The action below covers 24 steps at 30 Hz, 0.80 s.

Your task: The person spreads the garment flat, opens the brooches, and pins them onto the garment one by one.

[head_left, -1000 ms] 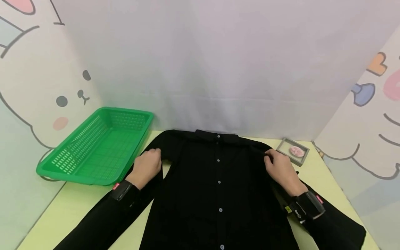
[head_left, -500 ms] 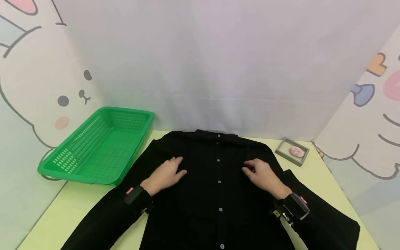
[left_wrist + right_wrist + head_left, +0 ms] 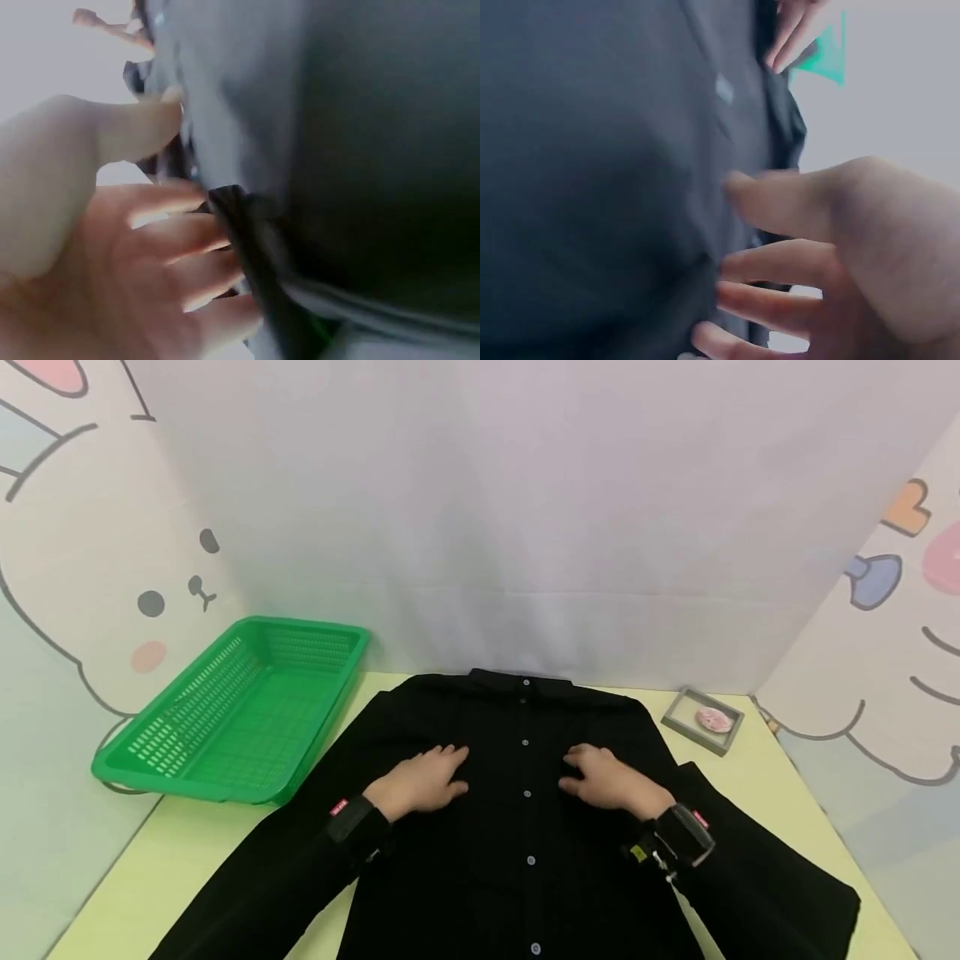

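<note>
Black shirt (image 3: 480, 860) lies front up on a pale yellow table (image 3: 172, 852), centre to lower edge of frame; left hand (image 3: 422, 781), left of centre, fingers spread, grasping nothing; right hand (image 3: 613, 782), right of centre, fingers loosely extended, also holding nothing; both 2 over shirt, contact unclear; green basket (image 3: 258, 731), left; grey tray (image 3: 692, 737), right.

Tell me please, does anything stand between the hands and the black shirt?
Nothing visible does: the left hand and right hand are both over the black shirt; the green basket and grey tray stand beside it.
</note>
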Motion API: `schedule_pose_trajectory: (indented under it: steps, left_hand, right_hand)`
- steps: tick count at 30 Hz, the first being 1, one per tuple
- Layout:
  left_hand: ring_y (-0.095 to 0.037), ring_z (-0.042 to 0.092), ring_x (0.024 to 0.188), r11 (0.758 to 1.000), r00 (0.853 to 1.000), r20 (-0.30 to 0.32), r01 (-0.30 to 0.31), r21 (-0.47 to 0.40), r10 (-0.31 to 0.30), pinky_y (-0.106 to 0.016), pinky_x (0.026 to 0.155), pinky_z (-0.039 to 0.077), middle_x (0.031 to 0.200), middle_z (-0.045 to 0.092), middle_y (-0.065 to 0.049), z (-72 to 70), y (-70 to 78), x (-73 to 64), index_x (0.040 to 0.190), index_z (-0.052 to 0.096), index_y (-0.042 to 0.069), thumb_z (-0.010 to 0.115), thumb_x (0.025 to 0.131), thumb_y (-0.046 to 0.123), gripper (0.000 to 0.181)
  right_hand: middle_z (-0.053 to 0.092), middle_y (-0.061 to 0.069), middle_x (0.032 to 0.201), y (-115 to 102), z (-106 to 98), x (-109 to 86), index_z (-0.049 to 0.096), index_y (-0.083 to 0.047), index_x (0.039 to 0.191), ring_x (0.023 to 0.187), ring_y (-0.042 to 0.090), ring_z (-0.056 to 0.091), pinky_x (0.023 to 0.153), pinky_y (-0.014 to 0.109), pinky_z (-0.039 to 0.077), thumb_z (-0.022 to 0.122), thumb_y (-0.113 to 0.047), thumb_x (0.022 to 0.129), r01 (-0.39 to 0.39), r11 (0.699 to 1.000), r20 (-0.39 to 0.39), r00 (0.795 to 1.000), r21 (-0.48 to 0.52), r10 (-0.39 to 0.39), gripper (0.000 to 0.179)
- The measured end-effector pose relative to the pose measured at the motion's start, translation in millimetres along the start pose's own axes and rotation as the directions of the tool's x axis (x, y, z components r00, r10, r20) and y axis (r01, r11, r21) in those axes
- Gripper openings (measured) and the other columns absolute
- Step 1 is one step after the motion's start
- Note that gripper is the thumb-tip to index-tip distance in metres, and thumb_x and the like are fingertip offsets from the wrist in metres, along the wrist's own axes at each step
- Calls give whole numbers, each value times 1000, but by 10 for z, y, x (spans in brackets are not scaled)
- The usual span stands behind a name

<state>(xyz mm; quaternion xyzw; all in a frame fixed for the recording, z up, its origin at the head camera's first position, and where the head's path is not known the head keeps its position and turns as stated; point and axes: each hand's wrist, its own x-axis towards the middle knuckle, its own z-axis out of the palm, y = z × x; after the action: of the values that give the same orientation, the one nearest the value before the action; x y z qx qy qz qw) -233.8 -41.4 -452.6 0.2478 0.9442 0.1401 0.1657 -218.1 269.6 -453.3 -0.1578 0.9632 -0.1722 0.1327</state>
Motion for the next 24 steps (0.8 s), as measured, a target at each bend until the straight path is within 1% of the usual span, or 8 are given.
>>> schedule_pose_trajectory:
  steps: [3,5,11,16,18,20,23,24]
  left_hand:
    - [-41,30,154,1000,993,-122,1,-13,-3,-56,125,29,164,35,-24,-114,-5,136,157,39,2,57,108,27,59]
    - [-43,24,156,999,990,-135,38,-6,-38,-57,126,25,165,30,-26,-193,-19,262,158,37,1,55,109,26,58]
    - [-44,11,159,982,982,18,188,14,-189,-61,127,17,170,16,-24,-299,-90,630,163,30,11,54,109,34,64]
    - [-44,-1,159,972,961,156,235,-25,-229,-64,127,10,173,-2,-21,-287,-193,786,167,14,22,54,106,48,78]
    - [-45,-3,159,974,961,182,219,-52,-206,-64,127,8,173,-6,-21,-297,-237,804,168,11,21,51,106,50,79]
    - [-46,1,159,983,976,165,156,-96,-139,-62,128,10,172,1,-24,-322,-295,790,167,15,15,48,109,48,74]
    - [-44,21,156,986,998,67,28,-162,-17,-56,128,19,167,25,-26,-392,-401,695,162,28,5,41,113,37,61]
    - [-43,27,154,987,1000,16,-15,-163,18,-54,128,22,164,32,-25,-416,-441,650,160,33,2,39,114,33,56]
  right_hand:
    - [53,35,142,98,-148,183,54,12,141,129,51,53,105,60,48,56,-15,107,5,996,-112,994,84,4,43]
    - [54,34,141,179,-219,325,54,11,141,127,50,55,102,58,49,53,-14,108,-7,996,-161,987,93,22,42]
    - [41,35,153,402,-315,719,43,9,150,139,51,43,113,60,40,52,-13,108,-52,996,-139,988,77,63,49]
    - [22,36,163,476,-356,914,28,6,159,150,54,24,123,64,25,56,-19,107,-96,993,-49,994,71,99,64]
    - [26,34,162,472,-359,925,29,5,159,147,53,30,120,62,31,54,-20,108,-93,992,-12,995,80,95,62]
    - [36,33,158,462,-364,872,33,3,158,133,50,49,106,58,45,53,-19,108,-69,993,-16,997,91,71,57]
    - [54,31,142,440,-387,669,44,4,151,93,43,63,78,48,48,48,-11,108,-15,997,-102,994,78,23,46]
    - [56,31,139,437,-396,581,47,6,149,90,43,63,79,49,49,46,-7,108,4,998,-139,990,58,4,43]
